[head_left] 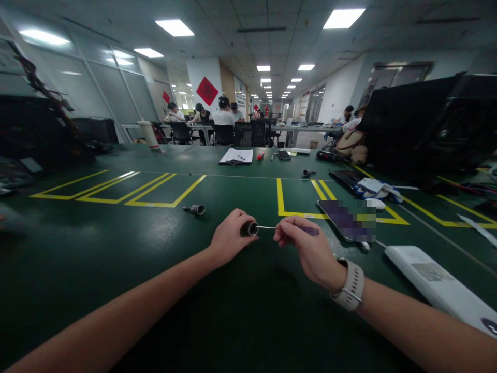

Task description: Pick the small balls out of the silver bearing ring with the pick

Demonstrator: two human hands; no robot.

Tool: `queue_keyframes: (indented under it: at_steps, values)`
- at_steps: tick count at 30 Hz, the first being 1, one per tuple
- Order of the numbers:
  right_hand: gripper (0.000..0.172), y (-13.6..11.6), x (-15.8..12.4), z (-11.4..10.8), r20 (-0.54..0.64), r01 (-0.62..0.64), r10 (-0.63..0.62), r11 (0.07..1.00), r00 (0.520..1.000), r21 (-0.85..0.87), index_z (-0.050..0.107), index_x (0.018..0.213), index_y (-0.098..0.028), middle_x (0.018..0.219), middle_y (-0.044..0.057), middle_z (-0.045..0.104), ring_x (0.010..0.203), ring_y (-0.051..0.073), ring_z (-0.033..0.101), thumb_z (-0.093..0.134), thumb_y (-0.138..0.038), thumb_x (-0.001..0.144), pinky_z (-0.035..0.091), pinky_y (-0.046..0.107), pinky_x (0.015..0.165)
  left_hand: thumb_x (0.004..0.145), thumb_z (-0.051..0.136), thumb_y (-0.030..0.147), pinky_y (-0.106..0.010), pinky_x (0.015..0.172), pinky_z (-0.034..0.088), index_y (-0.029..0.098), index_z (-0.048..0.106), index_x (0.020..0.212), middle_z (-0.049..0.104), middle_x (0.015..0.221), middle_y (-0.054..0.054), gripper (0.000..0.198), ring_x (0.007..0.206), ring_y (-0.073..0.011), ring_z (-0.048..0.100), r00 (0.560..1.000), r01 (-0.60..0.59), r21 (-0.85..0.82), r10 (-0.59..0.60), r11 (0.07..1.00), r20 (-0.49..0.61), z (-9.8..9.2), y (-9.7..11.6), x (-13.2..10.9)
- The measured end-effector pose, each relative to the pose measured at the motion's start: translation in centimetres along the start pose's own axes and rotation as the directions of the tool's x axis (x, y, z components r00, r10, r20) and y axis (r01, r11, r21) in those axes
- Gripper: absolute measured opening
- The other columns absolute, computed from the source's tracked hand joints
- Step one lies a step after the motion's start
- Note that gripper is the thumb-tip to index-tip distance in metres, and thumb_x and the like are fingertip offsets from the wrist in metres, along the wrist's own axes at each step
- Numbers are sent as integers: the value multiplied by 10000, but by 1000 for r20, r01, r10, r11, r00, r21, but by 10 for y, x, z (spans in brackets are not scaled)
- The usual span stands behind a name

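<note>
Over the green table, my left hand [232,233] is closed around a dark metal socket [253,228], its round open end turned toward my right hand. My right hand [306,246], with a pale watch on the wrist, grips a small screwdriver [310,231] by its purple handle. The thin shaft points left, its tip at the socket's mouth; I cannot tell how far inside it goes. A similar socket with a shank [197,209] lies left of and beyond my left hand. Another socket [308,173] lies farther back on the right.
A phone [341,220] with a cable and a white power bank [430,274] lie at right. Yellow tape [155,203] marks the tabletop. Farther off are a clipboard with papers [236,156], gloves [376,189], a tall cup [149,135] and a black case [419,124]. People sit behind.
</note>
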State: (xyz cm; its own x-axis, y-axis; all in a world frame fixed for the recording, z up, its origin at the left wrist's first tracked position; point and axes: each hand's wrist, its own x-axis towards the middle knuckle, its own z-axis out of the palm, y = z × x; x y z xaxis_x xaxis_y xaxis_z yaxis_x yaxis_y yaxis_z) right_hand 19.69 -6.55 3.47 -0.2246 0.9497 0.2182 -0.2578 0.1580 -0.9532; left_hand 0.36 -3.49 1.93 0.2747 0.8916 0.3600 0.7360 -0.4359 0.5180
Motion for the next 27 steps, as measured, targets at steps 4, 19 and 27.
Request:
queue_keyframes:
  at_steps: [4,19,27]
  values:
    - [111,16,16,4,-15,46,-45,998,999,46,594,714,-178,629,-26,579,605,115,525,631,-252,789,417,248,581,604,768,337,-312,649,415,160,547,801,557,811,-18,345,753,-187,507,995,-30,113,40,993,-90,5,-19,19]
    - [174,16,2,5,191,145,-67,889,979,-435,629,882,-190,872,39,627,820,179,575,483,-283,897,438,335,738,757,616,324,-244,562,336,165,512,640,526,618,36,222,580,-113,473,996,-81,34,82,996,-33,11,-29,15]
    - [164,16,2,9,204,240,-152,811,967,-533,645,822,-177,860,57,645,819,195,573,493,-218,869,439,362,761,773,533,176,-280,643,335,164,507,649,529,605,29,127,589,-120,491,962,-270,148,261,952,75,11,-25,16]
